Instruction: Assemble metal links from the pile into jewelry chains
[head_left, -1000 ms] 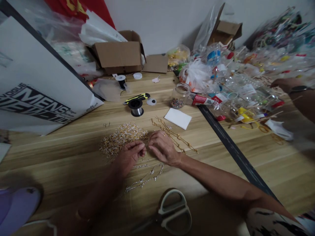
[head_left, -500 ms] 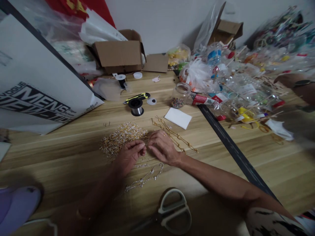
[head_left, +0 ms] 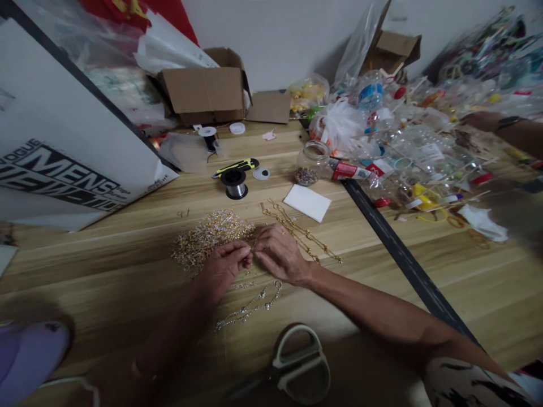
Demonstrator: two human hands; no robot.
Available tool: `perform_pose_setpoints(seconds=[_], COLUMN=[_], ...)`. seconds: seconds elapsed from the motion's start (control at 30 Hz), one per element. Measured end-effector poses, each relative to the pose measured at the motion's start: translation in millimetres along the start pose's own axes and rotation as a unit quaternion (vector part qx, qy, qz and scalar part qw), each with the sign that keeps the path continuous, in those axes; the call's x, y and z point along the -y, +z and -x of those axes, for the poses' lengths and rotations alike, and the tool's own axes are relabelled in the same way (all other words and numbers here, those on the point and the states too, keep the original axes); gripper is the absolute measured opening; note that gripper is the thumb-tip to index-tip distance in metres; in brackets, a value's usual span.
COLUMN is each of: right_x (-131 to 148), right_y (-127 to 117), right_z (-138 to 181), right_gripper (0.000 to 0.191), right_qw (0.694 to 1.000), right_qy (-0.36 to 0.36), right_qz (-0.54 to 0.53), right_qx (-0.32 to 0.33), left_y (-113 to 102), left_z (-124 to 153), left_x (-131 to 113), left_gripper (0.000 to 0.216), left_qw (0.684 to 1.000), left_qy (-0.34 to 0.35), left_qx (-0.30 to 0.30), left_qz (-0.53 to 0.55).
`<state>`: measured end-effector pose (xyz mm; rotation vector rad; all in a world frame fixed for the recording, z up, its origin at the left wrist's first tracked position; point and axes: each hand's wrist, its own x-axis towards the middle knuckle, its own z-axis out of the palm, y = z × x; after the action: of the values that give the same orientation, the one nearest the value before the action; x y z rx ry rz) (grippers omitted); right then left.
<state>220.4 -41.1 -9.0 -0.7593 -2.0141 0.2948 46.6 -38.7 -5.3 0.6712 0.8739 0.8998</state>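
My left hand (head_left: 223,268) and my right hand (head_left: 278,253) meet fingertip to fingertip on the wooden table (head_left: 106,282), both pinched on a small gold piece too tiny to make out. A heap of gold and silver beaded pieces (head_left: 210,234) lies just beyond my left hand. Finished gold chains (head_left: 303,233) stretch out behind my right hand. A silver beaded chain (head_left: 250,305) rests on the table under my wrists.
Large scissors (head_left: 299,367) lie at the near edge. A spool of clear thread (head_left: 234,184), a yellow utility knife (head_left: 236,168), a white pad (head_left: 306,203) and a bead jar (head_left: 309,164) sit beyond. Bags and bottles pile up at right, where another person's arm (head_left: 509,130) reaches.
My hands have stayed pinched together in the same spot. The other person's arm at the right has moved up and farther back.
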Motion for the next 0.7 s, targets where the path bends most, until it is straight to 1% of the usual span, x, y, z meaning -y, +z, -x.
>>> perform_pose_setpoints(seconds=[0.17,0.47,0.7], right_x=[0.1,0.9,-0.1], right_y=[-0.1,0.5,1.3], right_z=[0.9,0.5,2.1], right_gripper=[0.006,0.005,0.006], right_qw=[1.0,1.0,1.0], right_qy=[0.001,-0.006,-0.006], right_qz=[-0.002,0.0,0.0], right_qx=[0.005,-0.002,0.0], left_y=[-2.8,-0.9,-3.4], left_z=[-1.2,-0.1,-1.5], left_x=[2.1,1.0,3.0], left_gripper=[0.013,0.013,0.013], left_qw=[1.0,1.0,1.0], left_qy=[0.005,0.003,0.008], left_qx=[0.01,0.0,0.007], left_qz=[-0.003,-0.005,0.0])
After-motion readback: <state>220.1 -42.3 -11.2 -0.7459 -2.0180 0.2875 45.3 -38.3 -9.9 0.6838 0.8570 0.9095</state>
